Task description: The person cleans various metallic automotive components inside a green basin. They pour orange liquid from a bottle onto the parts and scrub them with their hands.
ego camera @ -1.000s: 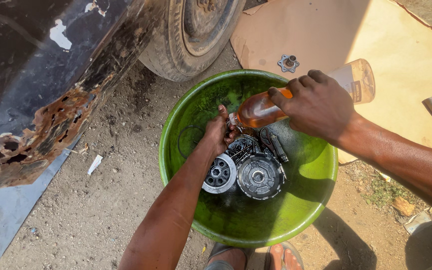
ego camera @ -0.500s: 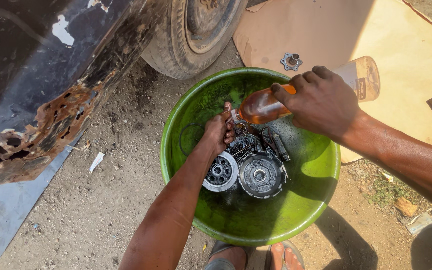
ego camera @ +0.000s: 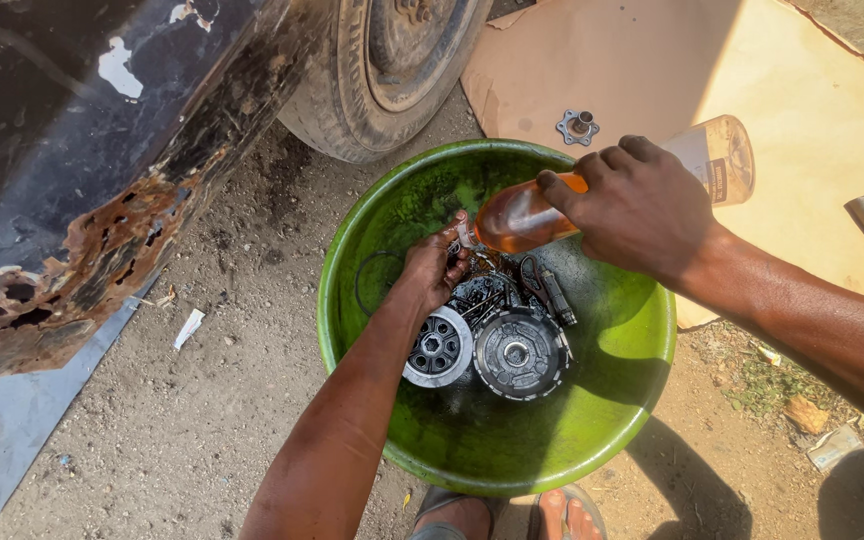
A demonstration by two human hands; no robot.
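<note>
Where hands (ego camera: 432, 265) meet, bottle (ego camera: 522, 215) mouth hidden

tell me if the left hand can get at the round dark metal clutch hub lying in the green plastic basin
Probably yes. The left hand is already down in the green plastic basin, beside the round dark metal clutch hub, with nothing lying over it. The right hand and its tilted clear bottle of amber liquid are higher up.

Open-air roadside repair yard: rusted car body (ego camera: 102, 200), wheel (ego camera: 392, 60), dirt ground (ego camera: 202, 420).
</note>
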